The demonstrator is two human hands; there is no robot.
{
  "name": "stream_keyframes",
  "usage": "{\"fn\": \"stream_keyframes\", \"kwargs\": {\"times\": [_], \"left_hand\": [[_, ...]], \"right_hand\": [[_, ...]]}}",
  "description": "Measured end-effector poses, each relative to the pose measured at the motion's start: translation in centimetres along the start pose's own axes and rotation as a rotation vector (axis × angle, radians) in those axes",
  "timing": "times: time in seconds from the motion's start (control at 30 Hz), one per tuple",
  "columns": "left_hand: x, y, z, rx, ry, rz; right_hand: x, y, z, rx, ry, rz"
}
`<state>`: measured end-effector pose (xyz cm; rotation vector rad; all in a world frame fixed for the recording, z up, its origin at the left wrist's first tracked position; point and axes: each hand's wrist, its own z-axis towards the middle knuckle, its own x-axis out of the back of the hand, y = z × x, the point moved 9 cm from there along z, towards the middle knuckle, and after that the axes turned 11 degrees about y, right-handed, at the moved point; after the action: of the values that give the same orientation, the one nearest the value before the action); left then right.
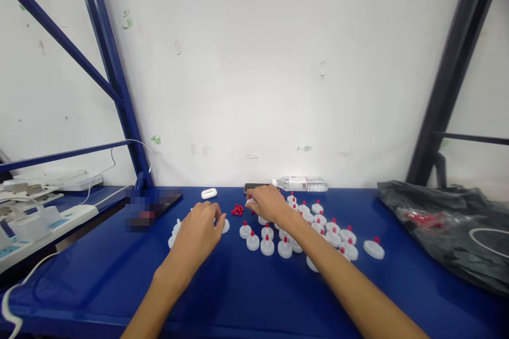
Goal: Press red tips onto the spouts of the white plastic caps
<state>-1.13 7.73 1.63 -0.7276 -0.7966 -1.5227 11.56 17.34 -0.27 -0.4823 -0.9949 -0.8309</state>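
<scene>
My left hand hangs over the left group of white nozzle caps, fingers loosely curled, with a gap between thumb and forefinger. Another white cap lies beside its thumb. My right hand is closed, and a white cap shows partly at its fingertips. Small red tips lie in a loose pile between the hands. Under and around my right forearm stand several white caps with red tips, upright on the blue table; the forearm hides some of them.
A clear bottle lies along the wall behind a dark phone-like object. A white oval case rests at the back left. Power strips with cables are at far left. A dark plastic bag covers the right side.
</scene>
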Motion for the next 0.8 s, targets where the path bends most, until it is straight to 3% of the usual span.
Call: {"fn": "stream_keyframes", "kwargs": {"times": [0.23,0.43,0.63,0.8], "left_hand": [[-1.7,1.4,-2.1,-0.028,-0.236,0.089],[-2.9,1.0,-2.7,-0.042,-0.278,0.053],[-4.1,0.3,-3.1,-0.011,-0.404,0.053],[-3.7,0.3,-2.8,-0.044,-0.357,0.056]], "right_hand": [[-0.1,-1.2,-0.8,0.094,-0.050,0.034],[-0.2,-1.8,-1.1,0.124,-0.084,0.076],[-1.0,-1.6,-0.9,0.162,-0.097,0.146],[0.1,-0.3,-0.4,0.081,0.058,0.160]]}}
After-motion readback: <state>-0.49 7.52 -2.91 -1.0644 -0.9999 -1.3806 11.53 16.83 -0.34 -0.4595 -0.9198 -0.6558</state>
